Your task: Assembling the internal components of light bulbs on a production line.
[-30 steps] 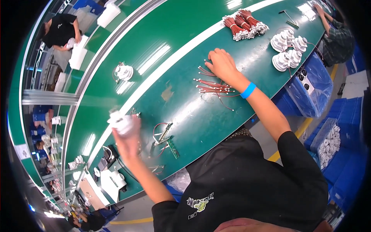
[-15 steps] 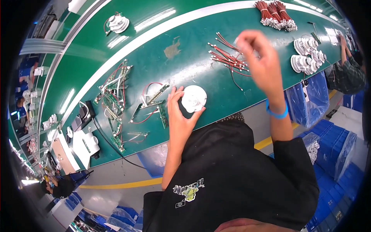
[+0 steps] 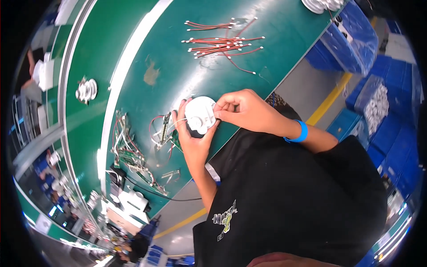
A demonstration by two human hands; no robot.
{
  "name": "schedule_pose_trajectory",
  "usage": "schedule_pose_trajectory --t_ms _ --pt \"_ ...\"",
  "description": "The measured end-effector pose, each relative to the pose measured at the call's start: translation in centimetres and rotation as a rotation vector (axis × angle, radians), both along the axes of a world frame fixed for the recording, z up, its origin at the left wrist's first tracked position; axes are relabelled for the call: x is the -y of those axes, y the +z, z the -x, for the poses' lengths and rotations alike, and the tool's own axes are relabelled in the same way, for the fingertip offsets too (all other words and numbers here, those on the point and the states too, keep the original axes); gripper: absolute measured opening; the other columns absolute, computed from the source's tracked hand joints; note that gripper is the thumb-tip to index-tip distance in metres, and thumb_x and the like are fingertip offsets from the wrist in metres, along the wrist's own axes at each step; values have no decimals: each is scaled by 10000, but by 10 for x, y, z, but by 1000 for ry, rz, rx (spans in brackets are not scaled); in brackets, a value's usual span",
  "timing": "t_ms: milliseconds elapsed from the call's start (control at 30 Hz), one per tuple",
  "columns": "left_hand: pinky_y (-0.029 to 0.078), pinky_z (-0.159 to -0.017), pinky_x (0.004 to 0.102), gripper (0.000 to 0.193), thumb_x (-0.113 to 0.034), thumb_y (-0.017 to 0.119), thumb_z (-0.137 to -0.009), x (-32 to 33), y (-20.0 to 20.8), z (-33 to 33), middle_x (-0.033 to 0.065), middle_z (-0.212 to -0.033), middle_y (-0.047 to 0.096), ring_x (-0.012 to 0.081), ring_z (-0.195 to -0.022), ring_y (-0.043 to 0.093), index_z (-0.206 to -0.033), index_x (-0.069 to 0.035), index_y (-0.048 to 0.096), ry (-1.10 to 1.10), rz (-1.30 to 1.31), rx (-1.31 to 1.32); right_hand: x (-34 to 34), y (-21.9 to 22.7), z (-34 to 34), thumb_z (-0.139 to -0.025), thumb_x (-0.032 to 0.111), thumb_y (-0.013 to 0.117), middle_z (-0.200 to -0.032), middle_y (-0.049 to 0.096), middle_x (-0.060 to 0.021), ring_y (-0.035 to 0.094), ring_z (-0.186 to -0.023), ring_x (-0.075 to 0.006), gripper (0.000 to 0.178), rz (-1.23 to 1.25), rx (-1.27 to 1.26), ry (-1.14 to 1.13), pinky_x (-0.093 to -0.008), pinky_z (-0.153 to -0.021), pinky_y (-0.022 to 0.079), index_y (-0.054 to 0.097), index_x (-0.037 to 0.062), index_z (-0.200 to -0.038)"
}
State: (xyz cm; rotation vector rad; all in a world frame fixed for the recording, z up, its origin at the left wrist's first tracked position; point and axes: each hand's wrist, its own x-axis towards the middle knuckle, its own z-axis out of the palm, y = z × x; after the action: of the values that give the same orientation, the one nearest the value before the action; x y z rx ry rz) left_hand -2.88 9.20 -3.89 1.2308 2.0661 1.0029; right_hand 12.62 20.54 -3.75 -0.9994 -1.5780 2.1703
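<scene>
A round white plastic housing (image 3: 205, 106) with a raised round part is held just above the green bench. My left hand (image 3: 194, 143) grips it from below and the left, thumb and fingers on opposite sides of its rim. At the housing's right edge my right hand (image 3: 243, 109), with a blue band at the wrist, has thumb and forefinger pinched together. Whatever lies between those fingertips is too small to make out. Just left of the housing are a green circuit board with wires (image 3: 165, 129). Red cables with white connectors (image 3: 222, 46) lie loose farther back.
More wired circuit boards (image 3: 129, 153) are heaped at the left. A black cord (image 3: 155, 194) runs off the bench's near edge. One white round part (image 3: 86, 90) sits beyond the pale strip. Blue bins (image 3: 347, 40) stand at the right.
My right hand has come down from beside the loose red cables to the housing's edge. The housing now shows its raised round part. The whole view has turned.
</scene>
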Motion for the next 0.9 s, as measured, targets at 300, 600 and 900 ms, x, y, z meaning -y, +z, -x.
schedule_pose_trajectory --t_ms 300,600,900 --pt "85 -1199 499 774 -138 820 -709 3 -7 2 166 -1392 523 296 -1353 435 -1367 6 439 -18 3 86 -2 -3 4 -860 91 676 -716 679 -89 618 -663 -85 164 -54 -59 -36 -271 -635 509 668 -69 -894" --pt "57 -1205 486 793 -116 812 -699 5 -11 2 166 -1411 509 286 -1361 426 -1383 0 428 10 5 156 -6 0 5 -842 79 665 -716 688 -101 641 -664 -102 149 -10 -50 26 -271 -650 518 665 -68 -864" --pt "73 -1204 491 792 -130 816 -711 2 -12 0 166 -1398 517 282 -1351 434 -1386 3 424 16 1 210 -4 4 2 -843 91 674 -734 688 -90 641 -699 -85 167 17 -28 -66 -260 -659 522 674 -70 -889"
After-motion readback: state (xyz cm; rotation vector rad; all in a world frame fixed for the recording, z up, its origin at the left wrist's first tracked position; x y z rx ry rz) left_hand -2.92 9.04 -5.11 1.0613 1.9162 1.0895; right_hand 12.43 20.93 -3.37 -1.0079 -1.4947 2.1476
